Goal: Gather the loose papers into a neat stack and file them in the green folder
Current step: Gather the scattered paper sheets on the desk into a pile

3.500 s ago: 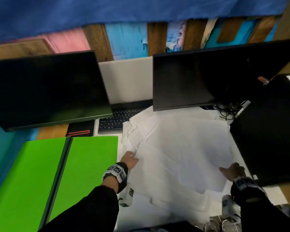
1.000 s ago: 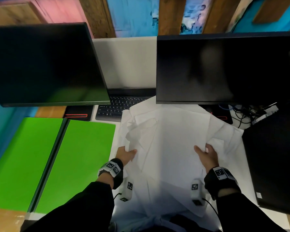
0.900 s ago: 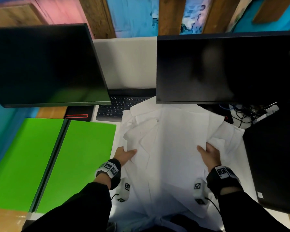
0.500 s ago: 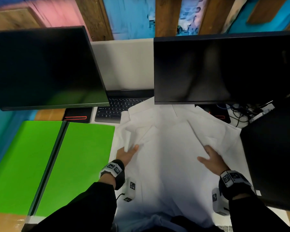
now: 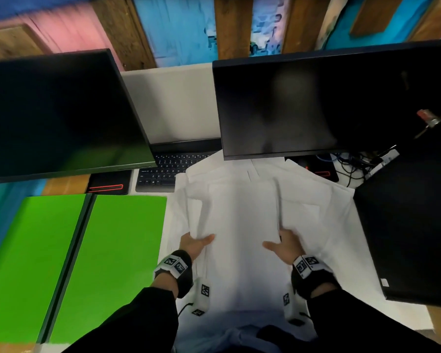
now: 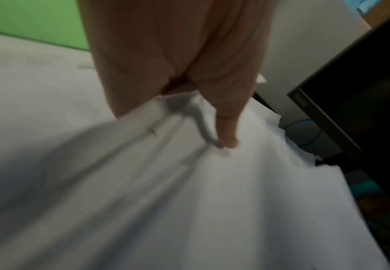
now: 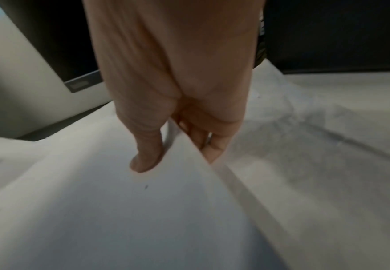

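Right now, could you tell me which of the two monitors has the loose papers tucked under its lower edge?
The right monitor: the papers slip beneath its bottom edge, whereas the left monitor stands above the green folder.

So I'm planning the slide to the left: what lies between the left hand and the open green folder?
In the head view, only white paper margin lies between the left hand and the open green folder.

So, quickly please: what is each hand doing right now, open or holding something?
Left hand: holding the left edge of the papers, thumb on top.
Right hand: holding the right edge of the papers, thumb on top, fingers beneath.
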`<state>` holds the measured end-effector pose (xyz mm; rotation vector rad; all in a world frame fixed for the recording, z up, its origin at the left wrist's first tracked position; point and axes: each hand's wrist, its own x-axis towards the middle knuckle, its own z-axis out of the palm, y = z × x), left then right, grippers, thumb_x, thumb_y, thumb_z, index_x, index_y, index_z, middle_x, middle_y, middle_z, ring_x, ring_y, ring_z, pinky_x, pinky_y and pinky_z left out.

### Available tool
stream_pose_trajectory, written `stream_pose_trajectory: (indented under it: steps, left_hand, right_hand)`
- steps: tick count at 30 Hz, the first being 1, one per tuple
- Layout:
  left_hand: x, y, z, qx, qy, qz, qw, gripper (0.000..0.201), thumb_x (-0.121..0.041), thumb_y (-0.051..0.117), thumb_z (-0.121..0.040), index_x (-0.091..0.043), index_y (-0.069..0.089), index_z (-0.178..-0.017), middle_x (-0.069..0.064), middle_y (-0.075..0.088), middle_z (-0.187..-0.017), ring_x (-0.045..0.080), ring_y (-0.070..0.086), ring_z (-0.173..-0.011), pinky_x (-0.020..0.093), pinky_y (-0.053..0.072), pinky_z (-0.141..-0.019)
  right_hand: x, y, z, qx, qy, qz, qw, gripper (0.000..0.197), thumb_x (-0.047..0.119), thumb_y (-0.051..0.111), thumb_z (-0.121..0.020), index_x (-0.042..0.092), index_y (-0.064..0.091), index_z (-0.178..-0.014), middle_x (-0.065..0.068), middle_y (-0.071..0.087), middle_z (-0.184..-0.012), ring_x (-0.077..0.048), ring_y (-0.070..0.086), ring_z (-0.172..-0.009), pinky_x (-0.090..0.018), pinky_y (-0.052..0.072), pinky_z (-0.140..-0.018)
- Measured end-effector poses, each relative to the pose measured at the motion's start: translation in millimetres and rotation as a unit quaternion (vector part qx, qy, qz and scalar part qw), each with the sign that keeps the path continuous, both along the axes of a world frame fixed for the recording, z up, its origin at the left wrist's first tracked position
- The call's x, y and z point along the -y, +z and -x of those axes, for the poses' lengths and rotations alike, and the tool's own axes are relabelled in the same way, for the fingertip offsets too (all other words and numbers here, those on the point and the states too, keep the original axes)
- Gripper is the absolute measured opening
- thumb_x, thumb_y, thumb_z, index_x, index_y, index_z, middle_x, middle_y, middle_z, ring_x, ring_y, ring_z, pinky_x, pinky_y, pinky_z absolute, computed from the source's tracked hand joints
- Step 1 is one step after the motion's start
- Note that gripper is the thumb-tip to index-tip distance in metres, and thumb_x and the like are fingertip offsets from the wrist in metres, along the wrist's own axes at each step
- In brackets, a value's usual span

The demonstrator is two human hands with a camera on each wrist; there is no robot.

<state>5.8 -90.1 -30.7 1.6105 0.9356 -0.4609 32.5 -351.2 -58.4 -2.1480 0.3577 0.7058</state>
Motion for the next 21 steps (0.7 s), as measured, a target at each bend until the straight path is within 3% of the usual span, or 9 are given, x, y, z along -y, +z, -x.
stream_pose_trajectory:
  steps: [2, 3, 6, 10, 13, 15, 17, 19, 21]
  left_hand:
    - [2, -2, -2, -0.008, -0.007, -0.028, 1.0, 0.045, -0.006, 0.077, -0.072, 0.007, 0.061, -0.112, 0.024, 0.066, -0.114, 0.032, 0.065, -0.098, 0.041, 0.053, -0.089]
    - [1, -2, -2, -0.009, -0.016, -0.04, 0.999, 0.044, -0.003, 0.074, -0.074, 0.01, 0.059, -0.114, 0.025, 0.065, -0.115, 0.031, 0.063, -0.097, 0.039, 0.052, -0.088]
    - [-5, -3, 0, -0.022, -0.023, -0.069, 0.997, 0.038, 0.006, 0.063, -0.08, 0.017, 0.053, -0.115, 0.024, 0.062, -0.111, 0.022, 0.053, -0.092, 0.03, 0.043, -0.081]
    - [-4, -1, 3, -0.017, -0.004, -0.035, 0.999, 0.047, 0.0, 0.068, -0.079, 0.01, 0.05, -0.122, 0.013, 0.058, -0.12, 0.022, 0.052, -0.099, 0.031, 0.042, -0.088]
    - [-1, -5, 4, -0.003, -0.017, -0.049, 0.999, 0.043, -0.005, 0.072, -0.077, 0.007, 0.058, -0.115, 0.021, 0.064, -0.119, 0.032, 0.062, -0.104, 0.036, 0.049, -0.09]
    - [-2, -6, 5, -0.002, -0.014, -0.081, 0.997, 0.037, -0.003, 0.067, -0.08, 0.009, 0.059, -0.114, 0.024, 0.065, -0.113, 0.033, 0.062, -0.099, 0.037, 0.05, -0.087]
    - [-11, -7, 6, 0.0, -0.013, -0.11, 0.994, 0.032, 0.0, 0.062, -0.082, 0.01, 0.058, -0.112, 0.019, 0.062, -0.1, 0.029, 0.058, -0.091, 0.036, 0.048, -0.082]
    - [-21, -8, 8, 0.004, -0.025, -0.132, 0.991, 0.015, 0.002, 0.06, -0.083, 0.007, 0.06, -0.098, 0.015, 0.061, -0.084, 0.022, 0.056, -0.08, 0.03, 0.046, -0.072]
    - [-25, -9, 9, -0.002, -0.052, -0.132, 0.99, 0.005, 0.001, 0.062, -0.083, 0.005, 0.059, -0.085, 0.008, 0.064, -0.069, 0.018, 0.059, -0.068, 0.026, 0.046, -0.063]
  right_hand:
    - [1, 8, 0, 0.044, -0.054, 0.01, 0.998, 0.022, 0.025, 0.077, -0.077, 0.012, 0.065, -0.089, -0.007, 0.068, -0.09, -0.028, 0.064, -0.094, -0.02, 0.045, -0.074]
    - [9, 9, -1, 0.068, -0.107, 0.05, 0.991, 0.028, 0.029, 0.076, -0.078, 0.011, 0.062, -0.093, -0.01, 0.063, -0.097, -0.031, 0.06, -0.1, -0.025, 0.045, -0.078]
    - [48, 13, -1, 0.028, -0.222, 0.189, 0.956, 0.065, 0.031, 0.073, -0.079, 0.005, 0.046, -0.131, -0.022, 0.042, -0.135, -0.041, 0.043, -0.124, -0.048, 0.038, -0.1]
    - [61, 8, 9, 0.039, -0.2, 0.075, 0.976, 0.067, 0.019, 0.07, -0.083, 0.001, 0.039, -0.14, -0.023, 0.047, -0.141, -0.038, 0.048, -0.127, -0.038, 0.037, -0.106]
    - [57, 4, 15, 0.074, -0.192, 0.051, 0.977, 0.046, 0.012, 0.063, -0.088, 0.002, 0.049, -0.131, -0.017, 0.058, -0.131, -0.035, 0.055, -0.122, -0.036, 0.038, -0.104]
    - [61, 5, 16, 0.094, -0.194, 0.072, 0.974, 0.012, 0.01, 0.059, -0.09, 0.004, 0.058, -0.102, -0.015, 0.066, -0.1, -0.033, 0.059, -0.102, -0.035, 0.043, -0.09]
    - [69, 7, 19, 0.109, -0.223, 0.066, 0.967, 0.012, 0.01, 0.055, -0.093, 0.007, 0.049, -0.082, -0.007, 0.05, -0.073, -0.024, 0.05, -0.084, -0.034, 0.04, -0.079]
    - [76, 8, 22, 0.107, -0.248, 0.025, 0.962, 0.014, 0.012, 0.055, -0.093, 0.005, 0.05, -0.082, -0.007, 0.046, -0.075, -0.022, 0.046, -0.078, -0.035, 0.04, -0.079]
    - [73, 10, 24, 0.075, -0.243, -0.05, 0.966, 0.011, 0.012, 0.058, -0.092, 0.002, 0.059, -0.096, -0.008, 0.058, -0.088, -0.021, 0.053, -0.084, -0.039, 0.045, -0.089]
